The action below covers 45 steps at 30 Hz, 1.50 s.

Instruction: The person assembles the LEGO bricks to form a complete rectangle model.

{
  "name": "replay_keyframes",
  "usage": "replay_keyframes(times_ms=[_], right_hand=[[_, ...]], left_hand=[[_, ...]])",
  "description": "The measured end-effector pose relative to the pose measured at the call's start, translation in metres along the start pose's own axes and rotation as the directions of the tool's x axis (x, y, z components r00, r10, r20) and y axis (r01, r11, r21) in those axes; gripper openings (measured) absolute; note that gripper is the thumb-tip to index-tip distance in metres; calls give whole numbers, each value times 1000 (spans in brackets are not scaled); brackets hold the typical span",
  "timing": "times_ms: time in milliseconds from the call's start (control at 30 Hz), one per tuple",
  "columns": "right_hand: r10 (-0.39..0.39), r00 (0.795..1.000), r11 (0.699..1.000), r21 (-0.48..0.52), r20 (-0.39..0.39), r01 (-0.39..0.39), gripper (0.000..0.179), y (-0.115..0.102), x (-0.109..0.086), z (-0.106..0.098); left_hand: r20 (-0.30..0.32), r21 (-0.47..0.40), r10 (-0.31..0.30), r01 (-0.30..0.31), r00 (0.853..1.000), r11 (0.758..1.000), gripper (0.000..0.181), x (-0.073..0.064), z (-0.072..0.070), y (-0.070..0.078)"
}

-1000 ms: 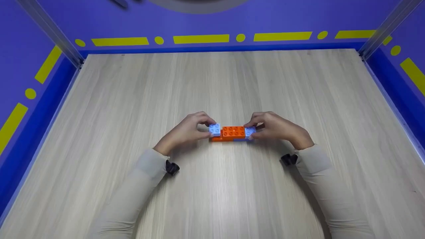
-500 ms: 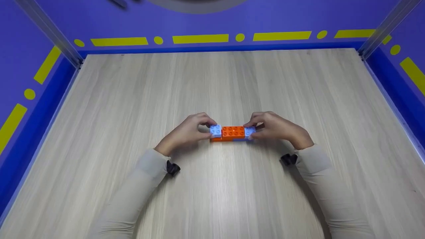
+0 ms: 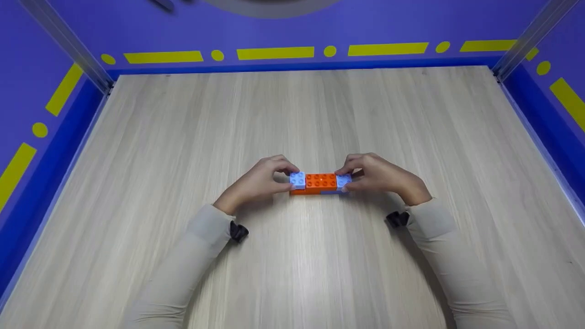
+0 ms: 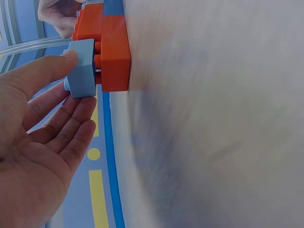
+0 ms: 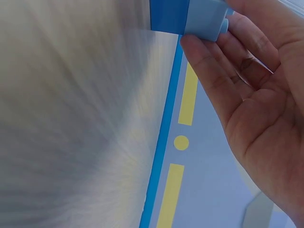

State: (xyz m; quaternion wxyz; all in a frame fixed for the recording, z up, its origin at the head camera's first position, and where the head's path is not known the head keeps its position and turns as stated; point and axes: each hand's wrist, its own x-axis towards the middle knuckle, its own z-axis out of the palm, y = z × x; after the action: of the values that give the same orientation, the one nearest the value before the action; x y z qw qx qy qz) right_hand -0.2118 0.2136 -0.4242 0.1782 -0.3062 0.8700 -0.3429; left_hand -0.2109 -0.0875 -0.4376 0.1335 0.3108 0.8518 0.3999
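Observation:
My left hand pinches a small light blue brick between thumb and fingers. That brick sits over the left end of a lower orange brick; in the left wrist view a gap with orange studs shows between the two. Beside it, an upper orange brick with two rows of studs forms the middle of the top layer. At the right end, my right hand grips another light blue brick, which rests flush on a darker blue brick. Fingers partly cover both light blue bricks.
The brick assembly stands on a pale wood-grain table. Purple-blue panels with yellow dashes and dots border the back and both sides. Metal posts rise at the back corners. A black device is worn on each wrist.
My left hand and its light blue brick have shifted slightly right and toward me, closing the gap to the upper orange brick. The right hand stays almost still.

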Motion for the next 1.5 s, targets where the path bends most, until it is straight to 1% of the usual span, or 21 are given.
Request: replay_keyframes(times_ms=[233,400,467,800,1000,1267,1500], right_hand=[[-1,1000,1000,-1,-1,1,31,1,0,1],[21,1000,1000,7,2,-21,31,1,0,1],[30,1000,1000,7,4,-31,32,1,1,1],[68,998,998,5,1,-68,33,0,0,1],[79,997,997,-14,1,-79,32,-2,0,1],[81,997,997,-8,6,-81,32,-1,0,0],[76,997,997,-19,2,-75,32,-1,1,0]], left_hand=[[6,9,-3,3,1000,1000,30,1,1,0],[18,-5,-46,47,999,999,30,1,1,0],[21,-7,-54,54,998,998,30,1,1,0],[18,3,-11,11,1000,1000,32,0,1,0],[22,2,-35,35,999,999,32,-1,0,0],[14,-6,-33,33,999,999,32,1,2,0],[19,-21,-60,61,998,998,32,2,2,-1]])
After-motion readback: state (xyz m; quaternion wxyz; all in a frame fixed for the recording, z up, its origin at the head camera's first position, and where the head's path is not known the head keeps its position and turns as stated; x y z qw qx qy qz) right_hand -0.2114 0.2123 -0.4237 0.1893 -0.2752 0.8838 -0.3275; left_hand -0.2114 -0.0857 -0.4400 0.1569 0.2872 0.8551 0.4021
